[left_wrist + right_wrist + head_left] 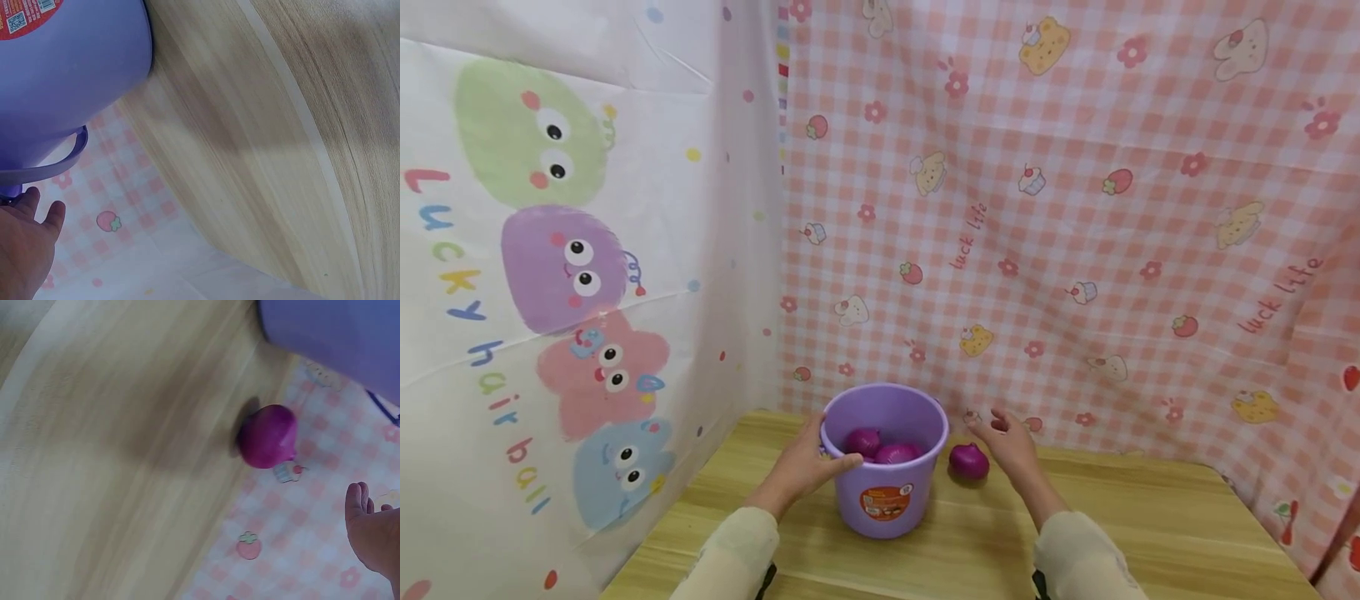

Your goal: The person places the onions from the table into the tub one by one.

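A purple bucket [891, 500] with an orange label stands upright on the table. Inside it lie two purple-red onions, one left [863, 442] and one right [898, 452]. My left hand [801, 462] holds the bucket's left side, its thumb against the near rim; in the left wrist view, the fingers [55, 215] are beside the bucket handle [59, 165]. Another onion [968, 462] lies on the table just right of the bucket, also visible as an onion [269, 436] in the right wrist view. My right hand [1011, 446] hovers beside that onion, holding nothing, its fingers loosely bent.
The wood-grain table [1150, 525] extends to both sides of the bucket. A pink checked cloth [1075, 225] hangs behind its far edge. On the left hangs a white sheet [700, 217] printed with cartoon figures.
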Available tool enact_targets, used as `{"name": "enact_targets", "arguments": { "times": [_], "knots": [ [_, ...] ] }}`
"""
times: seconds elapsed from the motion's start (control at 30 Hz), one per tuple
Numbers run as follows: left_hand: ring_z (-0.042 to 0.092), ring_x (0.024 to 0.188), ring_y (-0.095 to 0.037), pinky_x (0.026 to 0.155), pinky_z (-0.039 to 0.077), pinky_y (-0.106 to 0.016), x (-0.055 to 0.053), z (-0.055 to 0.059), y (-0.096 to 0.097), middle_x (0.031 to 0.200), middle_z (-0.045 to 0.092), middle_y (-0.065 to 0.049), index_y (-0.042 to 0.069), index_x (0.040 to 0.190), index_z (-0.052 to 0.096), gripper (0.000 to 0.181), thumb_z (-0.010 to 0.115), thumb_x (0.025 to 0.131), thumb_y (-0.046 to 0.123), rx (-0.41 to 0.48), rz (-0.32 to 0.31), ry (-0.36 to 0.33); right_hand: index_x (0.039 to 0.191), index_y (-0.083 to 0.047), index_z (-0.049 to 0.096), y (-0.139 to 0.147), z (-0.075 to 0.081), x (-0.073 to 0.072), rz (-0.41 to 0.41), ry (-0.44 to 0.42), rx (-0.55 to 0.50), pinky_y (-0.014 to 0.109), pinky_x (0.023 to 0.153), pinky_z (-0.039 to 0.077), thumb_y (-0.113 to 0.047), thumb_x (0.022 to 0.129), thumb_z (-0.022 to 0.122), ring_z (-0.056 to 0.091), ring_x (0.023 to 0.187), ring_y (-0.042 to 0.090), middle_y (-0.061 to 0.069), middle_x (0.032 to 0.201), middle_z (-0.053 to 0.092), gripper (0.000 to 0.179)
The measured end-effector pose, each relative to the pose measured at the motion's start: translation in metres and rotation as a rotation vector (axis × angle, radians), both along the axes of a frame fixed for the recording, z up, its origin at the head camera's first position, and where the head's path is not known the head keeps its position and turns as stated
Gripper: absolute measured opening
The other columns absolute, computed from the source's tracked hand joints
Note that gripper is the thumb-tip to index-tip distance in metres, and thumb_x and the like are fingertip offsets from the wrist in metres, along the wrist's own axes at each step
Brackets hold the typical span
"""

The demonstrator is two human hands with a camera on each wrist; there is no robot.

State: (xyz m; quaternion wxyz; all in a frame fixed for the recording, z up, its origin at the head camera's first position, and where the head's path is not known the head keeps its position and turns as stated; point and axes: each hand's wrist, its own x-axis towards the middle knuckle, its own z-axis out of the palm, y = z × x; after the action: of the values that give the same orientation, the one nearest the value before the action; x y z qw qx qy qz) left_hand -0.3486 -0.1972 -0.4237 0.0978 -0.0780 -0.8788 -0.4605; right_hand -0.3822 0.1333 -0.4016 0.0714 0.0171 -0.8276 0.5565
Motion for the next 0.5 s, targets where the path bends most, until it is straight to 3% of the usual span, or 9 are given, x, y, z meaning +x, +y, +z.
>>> {"name": "enact_targets", "arguments": {
  "times": [0.27,0.5],
  "knots": [
    [0.046,0.132,-0.037,0.106,0.037,-0.061,0.000,0.001,0.000,0.148,0.044,-0.015,0.015,0.155,0.029,0.101,0.083,0.076,0.049,-0.005,0.004,0.004,0.148,0.005,0.037,0.009,-0.029,-0.015,-0.005,-0.004,0.059,0.058,0.103,0.042,-0.038,0.092,0.068,0.043,0.129,0.049,0.036,0.141,0.043,0.077],
    [0.047,0.131,-0.037,0.106,0.038,-0.060,-0.001,0.001,0.000,0.147,0.045,-0.016,0.013,0.154,0.030,0.098,0.083,0.078,0.047,-0.020,-0.001,0.019,0.147,0.009,0.035,0.011,-0.044,-0.023,-0.007,-0.018,0.143,0.059,0.102,0.042,-0.040,0.093,0.067,0.042,0.128,0.053,0.039,0.141,0.041,0.080]
  ]
}}
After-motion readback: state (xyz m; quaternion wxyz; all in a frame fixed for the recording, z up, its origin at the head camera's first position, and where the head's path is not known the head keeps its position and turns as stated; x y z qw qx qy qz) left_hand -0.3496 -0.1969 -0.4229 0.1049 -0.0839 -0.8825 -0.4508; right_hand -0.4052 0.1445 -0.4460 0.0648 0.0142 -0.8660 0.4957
